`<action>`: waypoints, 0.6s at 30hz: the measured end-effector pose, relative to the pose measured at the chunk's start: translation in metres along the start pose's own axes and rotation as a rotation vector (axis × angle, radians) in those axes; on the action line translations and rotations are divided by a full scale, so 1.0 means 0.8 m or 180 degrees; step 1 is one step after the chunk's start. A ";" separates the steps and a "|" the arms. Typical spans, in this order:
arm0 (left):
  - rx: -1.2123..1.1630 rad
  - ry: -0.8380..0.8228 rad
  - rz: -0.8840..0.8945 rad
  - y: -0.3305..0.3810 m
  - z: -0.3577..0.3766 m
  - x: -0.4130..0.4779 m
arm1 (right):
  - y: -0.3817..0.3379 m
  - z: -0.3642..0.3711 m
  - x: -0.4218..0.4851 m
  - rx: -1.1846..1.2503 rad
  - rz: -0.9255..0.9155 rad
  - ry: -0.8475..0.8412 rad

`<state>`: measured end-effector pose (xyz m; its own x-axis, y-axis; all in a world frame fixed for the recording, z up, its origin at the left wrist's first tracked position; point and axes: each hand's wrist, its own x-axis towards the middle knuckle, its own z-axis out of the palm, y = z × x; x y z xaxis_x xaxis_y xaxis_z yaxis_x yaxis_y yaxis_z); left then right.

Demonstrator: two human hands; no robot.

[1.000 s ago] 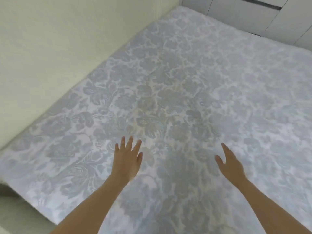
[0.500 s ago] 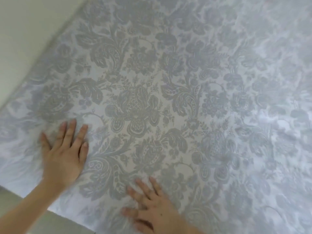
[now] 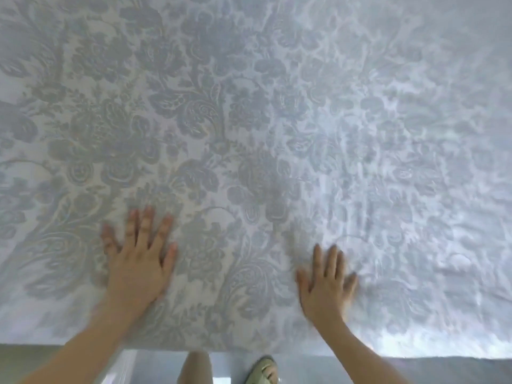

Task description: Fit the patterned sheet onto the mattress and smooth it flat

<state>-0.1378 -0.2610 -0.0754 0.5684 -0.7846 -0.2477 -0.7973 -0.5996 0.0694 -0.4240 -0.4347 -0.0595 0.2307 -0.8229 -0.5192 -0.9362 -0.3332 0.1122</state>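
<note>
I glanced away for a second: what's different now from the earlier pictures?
Both hands came down onto the patterned sheet. The left hand slid left, then back toward the middle. The right hand swept in near the bed's front edge, then out to the right. Both lie flat and open, gripping nothing. The sheet itself stays spread over the mattress.

Patterned sheet (image 3: pixel 249 120) covers the mattress across nearly the whole head view; grey floral print on a pale ground. Fine creases visible on the right portion; left portion lies flatter. Left hand (image 3: pixel 138 261) rests palm down on the sheet, fingers spread. Right hand (image 3: pixel 325 284) likewise palm down, fingers spread, edges blurred. Hands are well apart, both near the bed's near edge. Below that edge: floor (image 3: pixel 443 370), a bare leg (image 3: pixel 194 367), and a green sandal (image 3: pixel 261 371).
</note>
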 end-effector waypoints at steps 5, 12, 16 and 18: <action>0.0044 -0.0185 -0.0361 0.044 -0.030 -0.029 | 0.100 -0.045 -0.064 0.0119 -0.0031 -0.0098; 0.0277 0.0115 0.1432 0.305 -0.018 0.022 | 0.161 -0.075 0.091 -0.0488 -0.0406 0.0271; 0.0618 -0.0466 0.1825 0.317 0.054 -0.086 | 0.360 0.030 0.005 0.0371 0.0935 -0.0082; 0.0782 -0.0914 0.1795 0.309 0.044 -0.120 | 0.425 0.059 -0.062 0.0969 0.1571 -0.0472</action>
<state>-0.3966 -0.3283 -0.0686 0.0028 -0.8732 -0.4873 -0.9983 -0.0311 0.0501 -0.7660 -0.4852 -0.0356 -0.2700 -0.7665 -0.5827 -0.9622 0.2372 0.1338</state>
